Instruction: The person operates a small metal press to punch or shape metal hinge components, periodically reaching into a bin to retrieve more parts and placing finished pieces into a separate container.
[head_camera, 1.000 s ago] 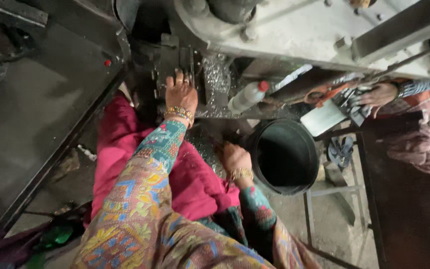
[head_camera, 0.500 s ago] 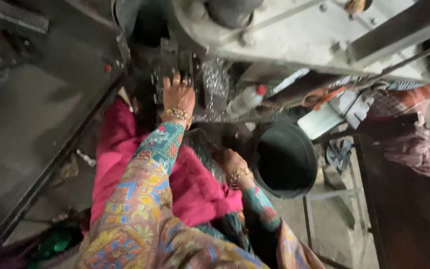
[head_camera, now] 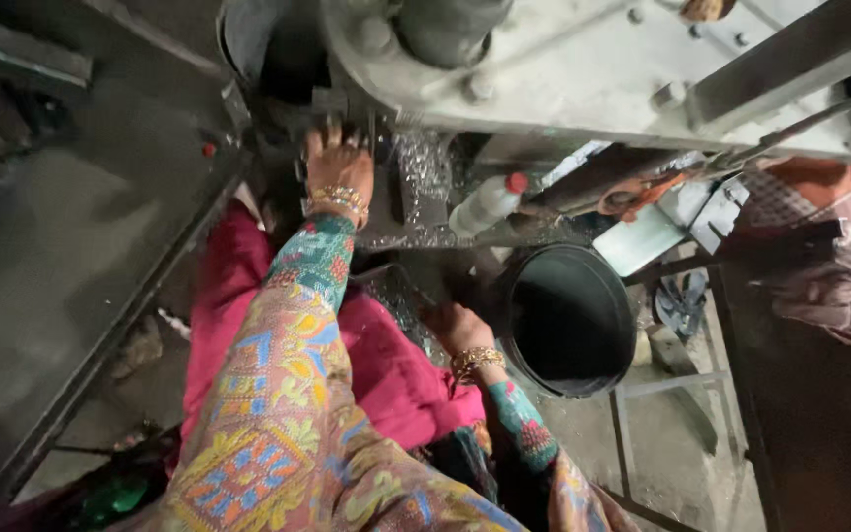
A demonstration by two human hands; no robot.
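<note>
The left hand [head_camera: 339, 167] reaches up under the grey machine [head_camera: 583, 79], fingers spread and pressed against a dark metal part at the machine's lower edge; whether it grips anything there cannot be told, as the fingertips vanish into shadow. Gold bangles [head_camera: 339, 200] ring that wrist. The right hand [head_camera: 457, 330] sits lower, near the lap, fingers curled down among a heap of small shiny metal pieces [head_camera: 424, 167] that spill from the machine's ledge toward the knees; how tightly it is closed, and whether it has hold of any piece, cannot be told. It too wears gold bangles.

Just right of the right hand stands one black bucket [head_camera: 568, 320], round, its rim close to the wrist and its mouth open upward. One clear plastic bottle [head_camera: 488, 204] with a red cap lies tilted on the ledge between the two hands, beside the shiny pieces. A pink cloth [head_camera: 238, 296] covers the lap under both arms.

Room is tight. The machine overhangs from above, a dark slanting metal rail [head_camera: 120, 315] bounds the left side, and a thin steel frame [head_camera: 662, 394] stands beyond the bucket on the right. Between rail and bucket, the lap fills nearly all the space. The floor [head_camera: 41, 246] left of the rail lies open and grey. At the far right, another person's patterned cloth [head_camera: 819, 266] shows, well apart from the hands.
</note>
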